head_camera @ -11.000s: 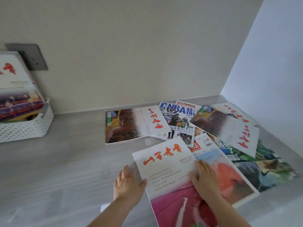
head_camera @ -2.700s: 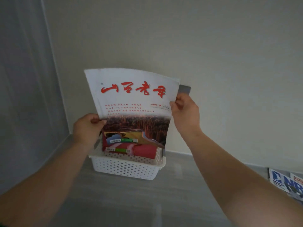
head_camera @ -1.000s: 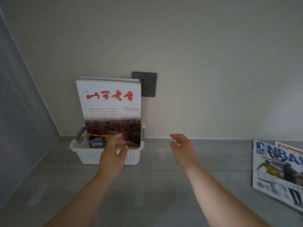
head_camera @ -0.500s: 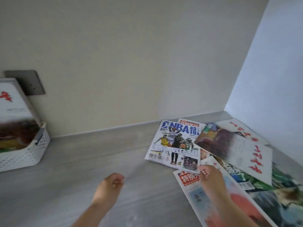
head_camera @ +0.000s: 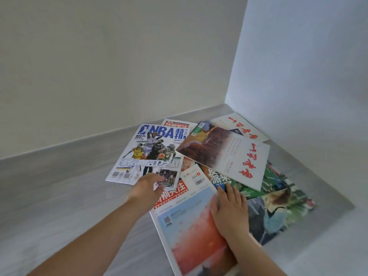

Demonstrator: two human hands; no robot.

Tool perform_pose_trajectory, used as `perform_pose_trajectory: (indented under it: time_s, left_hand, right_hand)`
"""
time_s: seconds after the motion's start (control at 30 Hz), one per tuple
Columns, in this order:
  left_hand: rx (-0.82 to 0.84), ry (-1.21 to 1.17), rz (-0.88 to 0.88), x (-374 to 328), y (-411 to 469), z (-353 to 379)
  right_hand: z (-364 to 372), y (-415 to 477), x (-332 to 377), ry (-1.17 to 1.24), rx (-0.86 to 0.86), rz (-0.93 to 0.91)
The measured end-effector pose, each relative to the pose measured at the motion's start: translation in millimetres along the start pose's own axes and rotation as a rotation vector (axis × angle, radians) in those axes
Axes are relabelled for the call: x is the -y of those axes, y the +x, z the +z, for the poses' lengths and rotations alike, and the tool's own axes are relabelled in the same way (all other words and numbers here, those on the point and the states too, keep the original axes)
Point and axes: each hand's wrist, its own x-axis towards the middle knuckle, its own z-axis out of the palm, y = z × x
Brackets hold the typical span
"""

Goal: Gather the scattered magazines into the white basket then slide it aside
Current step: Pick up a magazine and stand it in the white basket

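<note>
Several magazines lie overlapping in the right corner of the grey counter (head_camera: 59,196). Nearest me is one with a pale blue and red cover (head_camera: 189,222). My right hand (head_camera: 229,212) rests flat on its right edge, fingers spread. My left hand (head_camera: 146,189) hovers blurred at its upper left corner, over the bottom edge of the NBA magazine (head_camera: 151,154), holding nothing. A white magazine with red script (head_camera: 229,156) lies on top further back. The white basket is out of view.
A green-covered magazine (head_camera: 276,180) and one showing a person in blue (head_camera: 278,214) lie at the right. Another red-script magazine (head_camera: 239,126) sits by the corner. Walls (head_camera: 298,76) close off the back and the right side.
The view has swung down and right onto the pile. My left hand has moved forward to the magazines. My right hand has settled flat on the blue and red cover.
</note>
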Motion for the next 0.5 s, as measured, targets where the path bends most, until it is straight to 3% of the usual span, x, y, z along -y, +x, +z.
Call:
perform_pose_trajectory:
  time_s: [0.23,0.43,0.5]
  left_hand:
    - [0.051,0.308,0.270,-64.3,65.5,31.0]
    - [0.084,0.681,0.448,-68.9,113.5,40.9]
    - [0.099,0.715,0.480,-67.7,123.1,42.6]
  right_hand:
    - [0.7,1.2,-4.8,0.065,0.010,-0.014]
    - [1.4,4.6,-8.4,0.093,0.068,-0.021]
    - [-5.4,2.8,-5.4,0.023,0.007,0.004]
